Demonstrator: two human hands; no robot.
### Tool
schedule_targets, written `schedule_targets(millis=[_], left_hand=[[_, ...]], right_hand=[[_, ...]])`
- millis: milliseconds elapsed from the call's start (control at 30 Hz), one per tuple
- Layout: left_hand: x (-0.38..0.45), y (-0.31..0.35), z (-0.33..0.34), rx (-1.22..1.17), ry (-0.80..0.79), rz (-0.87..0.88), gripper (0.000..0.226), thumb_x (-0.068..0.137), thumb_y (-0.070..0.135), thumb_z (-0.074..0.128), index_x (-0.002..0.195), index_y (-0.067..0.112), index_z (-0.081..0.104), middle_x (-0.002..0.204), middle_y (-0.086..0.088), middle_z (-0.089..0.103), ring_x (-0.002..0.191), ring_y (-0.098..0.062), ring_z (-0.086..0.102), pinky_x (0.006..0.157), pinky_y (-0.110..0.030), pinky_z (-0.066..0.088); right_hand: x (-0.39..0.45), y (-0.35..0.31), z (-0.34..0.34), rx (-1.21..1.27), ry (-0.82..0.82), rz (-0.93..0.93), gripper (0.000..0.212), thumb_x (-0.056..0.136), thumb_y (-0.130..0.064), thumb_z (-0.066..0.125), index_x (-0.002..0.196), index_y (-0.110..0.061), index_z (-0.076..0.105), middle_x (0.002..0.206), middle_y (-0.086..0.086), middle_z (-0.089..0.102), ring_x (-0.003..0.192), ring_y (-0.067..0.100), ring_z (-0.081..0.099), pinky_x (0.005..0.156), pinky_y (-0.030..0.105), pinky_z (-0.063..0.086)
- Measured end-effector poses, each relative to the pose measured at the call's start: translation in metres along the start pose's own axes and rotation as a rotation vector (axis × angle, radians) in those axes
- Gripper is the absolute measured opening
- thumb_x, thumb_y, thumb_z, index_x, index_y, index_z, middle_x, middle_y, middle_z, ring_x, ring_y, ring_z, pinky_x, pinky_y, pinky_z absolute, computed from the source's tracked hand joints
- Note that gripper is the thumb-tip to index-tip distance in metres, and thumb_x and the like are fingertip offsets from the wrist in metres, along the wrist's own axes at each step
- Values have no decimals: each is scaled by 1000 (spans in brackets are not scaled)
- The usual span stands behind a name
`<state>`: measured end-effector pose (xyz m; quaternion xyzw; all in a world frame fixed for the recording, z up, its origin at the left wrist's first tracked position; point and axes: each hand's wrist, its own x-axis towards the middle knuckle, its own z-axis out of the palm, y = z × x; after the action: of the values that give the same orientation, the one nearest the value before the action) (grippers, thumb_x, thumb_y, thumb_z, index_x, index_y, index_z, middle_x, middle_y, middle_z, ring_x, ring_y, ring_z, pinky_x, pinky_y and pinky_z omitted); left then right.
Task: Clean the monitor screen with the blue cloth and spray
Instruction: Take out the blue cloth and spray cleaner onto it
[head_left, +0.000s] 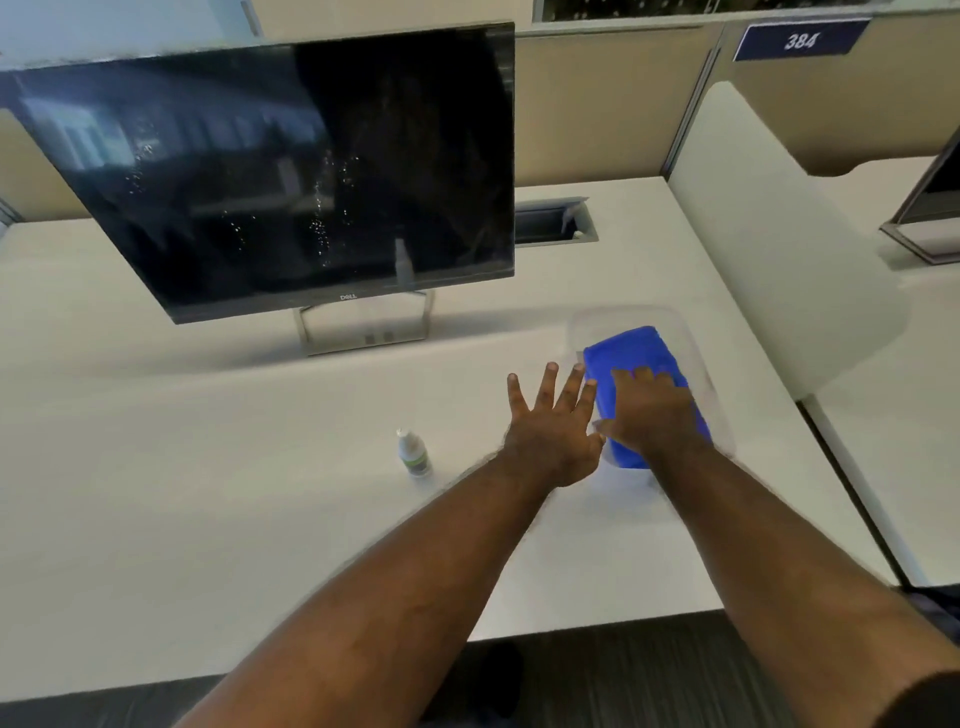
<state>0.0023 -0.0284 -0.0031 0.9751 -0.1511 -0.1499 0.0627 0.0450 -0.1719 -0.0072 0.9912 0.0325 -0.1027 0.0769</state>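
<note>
Nearest you, your left hand (553, 426) hovers flat, fingers spread, just left of the blue cloth (636, 364). Your right hand (649, 415) lies on it, w/ fingers bent (grip unclear). Spray bottle (414, 453) stands further left; droplet-speckled monitor (291, 171) beyond.

The broad white laminate surface (208, 519) carries a black flat-screen monitor on a grey metal frame stand (363, 332), a small clear plastic spray bottle with a white cap (414, 453) standing upright, and a shallow clear plastic tray (691, 338) holding a folded blue cloth (631, 353).
</note>
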Motion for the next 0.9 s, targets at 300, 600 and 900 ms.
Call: schedule_targets(millis=[300, 600, 900], left_hand=[[3, 4, -3, -20, -26, -16, 71, 102, 55, 19, 159, 20, -6, 166, 0, -15, 152, -29, -18, 111, -67, -16], [6, 4, -1, -51, -41, -25, 71, 102, 53, 24, 159, 21, -5, 166, 1, -15, 152, -29, -16, 111, -68, -14], [-3, 7, -14, -279, -51, -26, 72, 104, 39, 33, 158, 18, -9, 167, 0, -16, 152, -28, -17, 115, -65, -9]], right_hand=[[15, 0, 24, 12, -108, 87, 80, 77, -61, 69, 136, -17, 38, 132, 10, 45, 116, 30, 51, 84, 36, 50], [24, -1, 28, -9, -126, 100, 59, 92, -25, 64, 141, -12, 35, 134, 12, 47, 116, 30, 54, 85, 37, 53], [36, 16, 1, 312, -141, 182, 39, 95, -15, 54, 133, -9, 46, 125, 15, 57, 113, 33, 55, 88, 41, 48]])
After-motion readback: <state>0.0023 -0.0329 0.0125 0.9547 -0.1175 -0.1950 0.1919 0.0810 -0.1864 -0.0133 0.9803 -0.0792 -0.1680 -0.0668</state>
